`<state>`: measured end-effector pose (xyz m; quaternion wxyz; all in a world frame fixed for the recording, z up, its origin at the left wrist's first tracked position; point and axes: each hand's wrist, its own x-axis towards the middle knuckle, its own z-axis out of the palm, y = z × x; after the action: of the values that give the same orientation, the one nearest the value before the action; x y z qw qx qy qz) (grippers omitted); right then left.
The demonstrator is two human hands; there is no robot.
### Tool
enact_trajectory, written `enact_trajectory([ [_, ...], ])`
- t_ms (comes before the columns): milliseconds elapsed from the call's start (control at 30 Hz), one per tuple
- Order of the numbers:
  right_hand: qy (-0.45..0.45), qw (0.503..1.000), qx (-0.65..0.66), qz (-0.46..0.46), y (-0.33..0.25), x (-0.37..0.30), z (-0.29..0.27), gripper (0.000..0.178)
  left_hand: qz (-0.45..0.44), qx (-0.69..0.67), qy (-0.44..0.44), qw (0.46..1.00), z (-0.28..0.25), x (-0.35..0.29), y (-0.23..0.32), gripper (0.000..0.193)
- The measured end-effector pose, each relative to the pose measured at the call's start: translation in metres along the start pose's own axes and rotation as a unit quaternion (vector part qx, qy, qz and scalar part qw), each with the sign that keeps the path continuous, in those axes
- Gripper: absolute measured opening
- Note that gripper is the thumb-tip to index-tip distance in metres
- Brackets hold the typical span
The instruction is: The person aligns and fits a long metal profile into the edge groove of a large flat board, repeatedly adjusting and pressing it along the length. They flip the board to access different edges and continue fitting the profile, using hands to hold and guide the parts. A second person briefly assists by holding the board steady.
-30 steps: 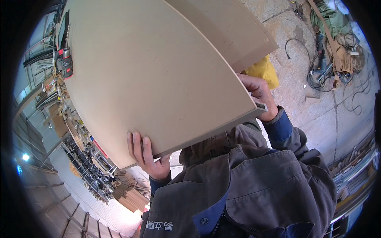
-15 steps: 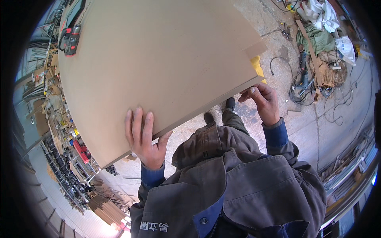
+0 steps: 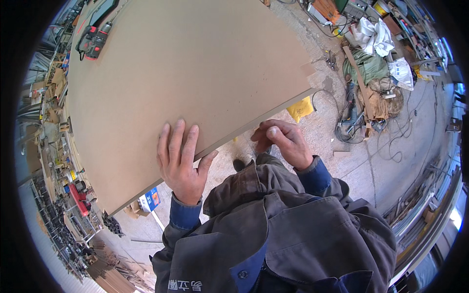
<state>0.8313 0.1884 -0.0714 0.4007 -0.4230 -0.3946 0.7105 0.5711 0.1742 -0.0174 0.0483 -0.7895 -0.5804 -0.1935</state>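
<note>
A large brown board (image 3: 185, 73) spreads out in front of me, its near edge running diagonally up to the right. My left hand (image 3: 183, 163) lies on it near that edge, fingers stretched flat on top and thumb along the rim. My right hand (image 3: 287, 141) hangs just off the near edge, toward the board's right corner. Its fingers are curled in against the thumb; whatever they hold, if anything, is hidden. On the board's far left rests a red-and-black power drill (image 3: 96, 40).
A yellow bag-like piece (image 3: 300, 108) shows beneath the right corner. On the floor at right lie cables, white sacks (image 3: 373, 36), a green sheet (image 3: 366, 66) and a wooden strip (image 3: 359, 80). Cluttered shelving (image 3: 63, 215) lines the left. A blue-and-white box (image 3: 150, 199) stands below the board.
My right hand has moved left along the near edge, away from the board's right corner. My left hand remains flat on the board. The view has shifted, showing more floor at right.
</note>
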Motion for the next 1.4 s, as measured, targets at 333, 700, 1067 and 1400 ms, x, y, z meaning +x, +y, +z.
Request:
enact_trajectory([
  [333, -0.016, 0.999, 0.046, 0.023, -0.016, 0.012, 0.026, 0.053, 0.004, -0.013, 0.013, 1.000, -0.001, 0.001, -0.001, 0.059],
  [700, -0.028, 0.999, -0.029, 0.002, -0.024, 0.020, 0.023, 0.058, 0.010, -0.010, 0.020, 1.000, -0.002, 0.001, 0.001, 0.060],
  [1067, -0.045, 0.998, -0.044, -0.018, -0.013, 0.025, 0.016, 0.059, 0.018, -0.004, 0.025, 1.000, -0.003, 0.000, 0.002, 0.058],
  [1400, -0.053, 0.997, -0.055, -0.026, -0.017, 0.022, 0.017, 0.062, 0.017, -0.013, 0.019, 1.000, -0.002, -0.001, 0.001, 0.056],
])
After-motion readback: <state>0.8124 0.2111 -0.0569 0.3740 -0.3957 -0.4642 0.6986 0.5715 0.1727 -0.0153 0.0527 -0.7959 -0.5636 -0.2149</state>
